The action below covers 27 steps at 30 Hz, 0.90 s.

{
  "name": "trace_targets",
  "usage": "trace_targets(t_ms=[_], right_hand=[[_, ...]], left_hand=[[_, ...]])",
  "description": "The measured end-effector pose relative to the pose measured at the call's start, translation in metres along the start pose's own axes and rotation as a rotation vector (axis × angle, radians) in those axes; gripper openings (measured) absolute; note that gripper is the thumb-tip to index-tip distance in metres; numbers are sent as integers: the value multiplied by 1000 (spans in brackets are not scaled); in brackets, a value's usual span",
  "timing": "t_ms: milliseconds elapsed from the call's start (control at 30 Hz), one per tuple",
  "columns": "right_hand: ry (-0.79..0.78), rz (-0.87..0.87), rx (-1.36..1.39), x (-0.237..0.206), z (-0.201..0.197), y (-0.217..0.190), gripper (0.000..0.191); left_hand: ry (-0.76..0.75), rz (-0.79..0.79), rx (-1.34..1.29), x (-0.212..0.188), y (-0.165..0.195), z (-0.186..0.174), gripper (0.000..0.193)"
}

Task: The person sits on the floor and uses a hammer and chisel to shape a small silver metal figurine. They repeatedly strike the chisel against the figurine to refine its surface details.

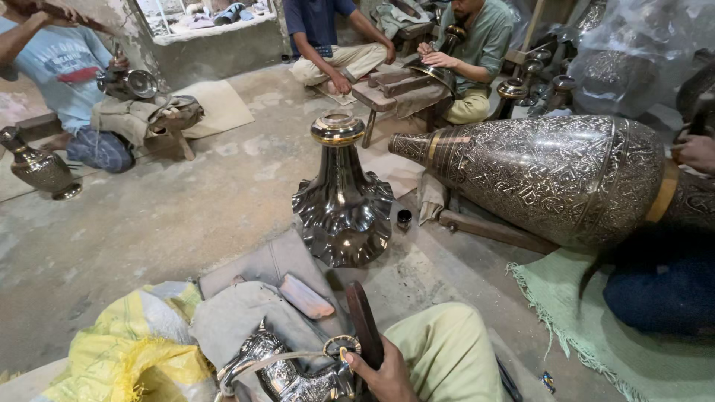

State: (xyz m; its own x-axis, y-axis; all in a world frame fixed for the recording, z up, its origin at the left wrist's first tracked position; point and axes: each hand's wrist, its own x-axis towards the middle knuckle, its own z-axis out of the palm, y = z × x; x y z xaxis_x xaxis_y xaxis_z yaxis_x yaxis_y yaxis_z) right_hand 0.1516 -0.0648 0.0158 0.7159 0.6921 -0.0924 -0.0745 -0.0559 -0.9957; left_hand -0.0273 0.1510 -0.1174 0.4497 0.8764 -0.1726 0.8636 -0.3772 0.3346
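- The person's one visible hand, seemingly the right, clasps a dark wooden handle against an engraved silver vessel lying on grey cloth.
- The left hand is out of view.
- Risk: the tool could skid and scar the engraving.

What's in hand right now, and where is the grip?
One hand, side unclear, grips a dark wooden handle at its lower end, beside the engraved silver jug. The other hand is out of view.
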Motion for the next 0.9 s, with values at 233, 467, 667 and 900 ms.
trace_targets(t_ms=[233, 467, 667, 900], right_hand=[[-24, -38, 7, -3, 0, -11, 46], [29, -48, -61, -2, -6, 2, 39], [6, 128, -181, 0, -24, 20, 37], [1, -12, -176, 0, -43, 38, 34]], left_hand=[[39, -7, 47, -14, -26, 16, 22], [121, -21, 61, -23, -13, -27, 22], [181, 105, 79, -14, 13, -66, 21], [181, 224, 1, -5, 23, -94, 21]])
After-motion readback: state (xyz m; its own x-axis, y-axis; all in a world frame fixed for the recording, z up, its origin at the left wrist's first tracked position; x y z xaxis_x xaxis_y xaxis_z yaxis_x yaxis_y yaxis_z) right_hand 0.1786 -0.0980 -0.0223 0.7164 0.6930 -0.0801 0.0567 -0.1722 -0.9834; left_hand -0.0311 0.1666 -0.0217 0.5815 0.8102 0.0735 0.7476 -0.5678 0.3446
